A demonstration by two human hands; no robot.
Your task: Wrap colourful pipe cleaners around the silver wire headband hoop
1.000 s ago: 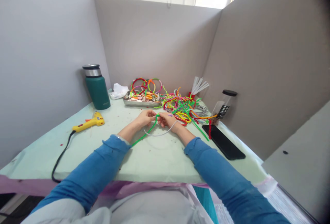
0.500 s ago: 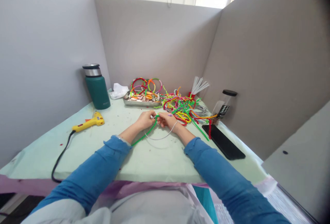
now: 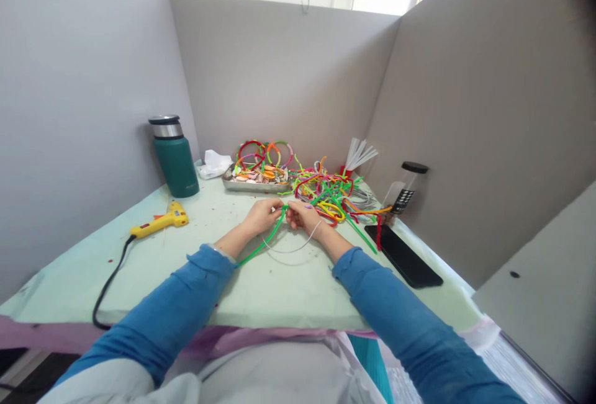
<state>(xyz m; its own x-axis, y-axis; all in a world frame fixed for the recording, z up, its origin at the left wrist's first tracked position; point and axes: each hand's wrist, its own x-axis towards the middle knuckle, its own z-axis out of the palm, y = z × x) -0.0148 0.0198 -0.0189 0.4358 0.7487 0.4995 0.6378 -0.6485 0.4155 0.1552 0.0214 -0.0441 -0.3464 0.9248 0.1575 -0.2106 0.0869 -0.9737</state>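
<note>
Perhaps the green stem point(image 3: 256, 251), pinched by left hand point(image 3: 261, 216) and right hand point(image 3: 303, 218) with the white wire point(image 3: 286, 252), could slip if the left sleeve point(image 3: 186, 292) snags it.

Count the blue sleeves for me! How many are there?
2. The left sleeve leads to the left grip, the right sleeve to the right grip. Both grips are at the green stem. No sleeve looks hidden.
</note>
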